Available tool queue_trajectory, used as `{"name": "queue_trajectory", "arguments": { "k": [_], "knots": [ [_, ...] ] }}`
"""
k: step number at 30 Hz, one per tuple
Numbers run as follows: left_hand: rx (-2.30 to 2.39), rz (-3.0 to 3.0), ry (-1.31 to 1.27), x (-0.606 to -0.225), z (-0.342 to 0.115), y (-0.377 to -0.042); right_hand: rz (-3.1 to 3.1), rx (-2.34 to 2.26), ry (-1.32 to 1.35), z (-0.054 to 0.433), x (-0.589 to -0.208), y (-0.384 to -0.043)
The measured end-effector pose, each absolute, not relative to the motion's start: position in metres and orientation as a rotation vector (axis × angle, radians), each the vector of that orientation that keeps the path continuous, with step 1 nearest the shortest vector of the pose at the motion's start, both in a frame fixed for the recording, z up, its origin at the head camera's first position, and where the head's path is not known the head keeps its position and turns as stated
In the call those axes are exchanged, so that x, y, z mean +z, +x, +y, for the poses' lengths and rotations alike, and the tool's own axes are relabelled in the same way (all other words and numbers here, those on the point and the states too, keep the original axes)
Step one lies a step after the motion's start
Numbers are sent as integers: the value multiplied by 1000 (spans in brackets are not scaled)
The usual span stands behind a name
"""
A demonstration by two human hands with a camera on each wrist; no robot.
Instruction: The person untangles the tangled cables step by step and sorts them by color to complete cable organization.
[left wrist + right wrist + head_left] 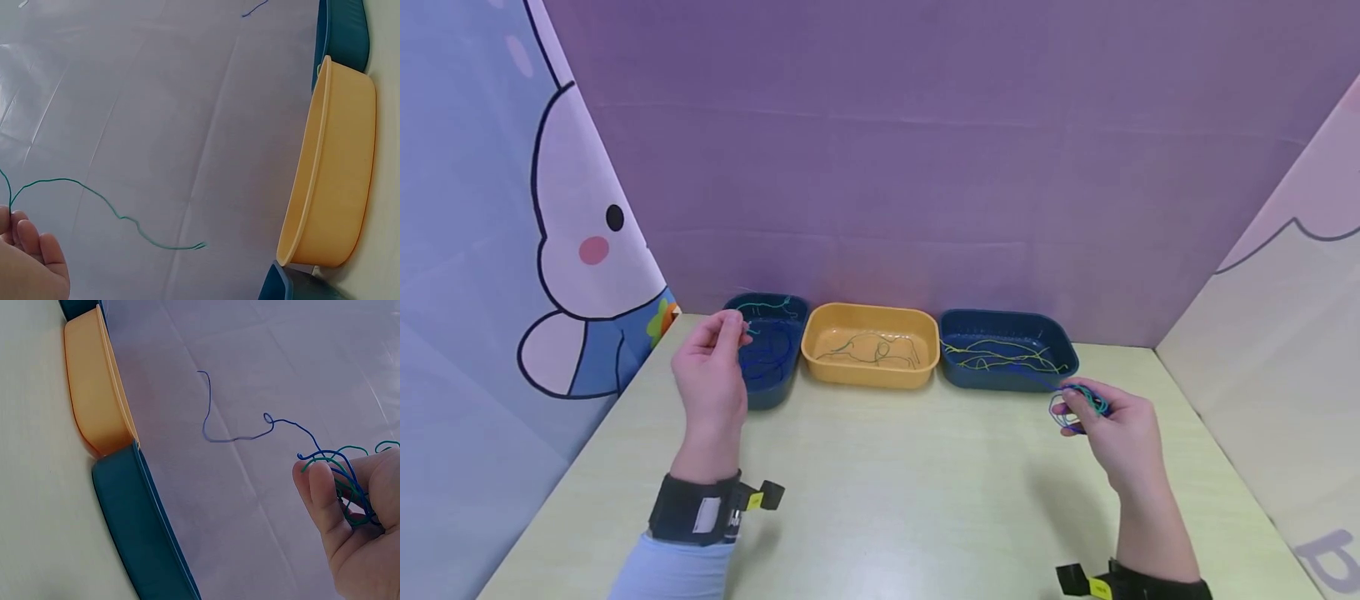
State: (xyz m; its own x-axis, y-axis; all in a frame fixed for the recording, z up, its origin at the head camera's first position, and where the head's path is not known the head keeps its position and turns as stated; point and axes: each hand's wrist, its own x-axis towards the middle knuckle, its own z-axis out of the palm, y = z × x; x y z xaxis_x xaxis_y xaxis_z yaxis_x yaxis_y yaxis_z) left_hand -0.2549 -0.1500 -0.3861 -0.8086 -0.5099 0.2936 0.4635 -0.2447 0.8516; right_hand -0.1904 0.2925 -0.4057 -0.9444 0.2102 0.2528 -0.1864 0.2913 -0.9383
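Observation:
My left hand (711, 375), raised at the near edge of the left dark blue bin (772, 398), pinches a thin green wire (65, 179) between thumb and fingers. Kinked and loose, its free end sticks out past the fingertips in the left wrist view. On the other side, my right hand (1123, 429) holds a tangled bundle of blue and green wires (1093, 402) in curled fingers, in front of the right dark blue bin (992, 382). A single blue strand (234, 440) trails out of that bundle with a small loop in it.
Between the two dark blue bins stands a yellow bin (868, 379) with thin dark wires inside. Blue wires (767, 354) lie in the left bin and yellow-green wires (1000, 358) in the right one. A purple cloth wall (880, 167) rises behind the table (887, 483).

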Motion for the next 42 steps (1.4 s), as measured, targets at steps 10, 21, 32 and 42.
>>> {"name": "queue_trajectory", "arguments": {
  "k": [10,21,32,42],
  "knots": [
    [-2041,-1583,-4,-384,-131,-262,-2230,1699,25,293,-407,-191],
    [-2015,-1881,-96,-387,-92,-302,-2251,1673,54,296,-409,-189],
    [-1635,-2214,-204,-411,-68,-351,-2235,1683,99,293,-407,-189],
    [-1292,-2530,-261,-434,-54,-371,-2257,1659,97,289,-408,-190]
  ]
}}
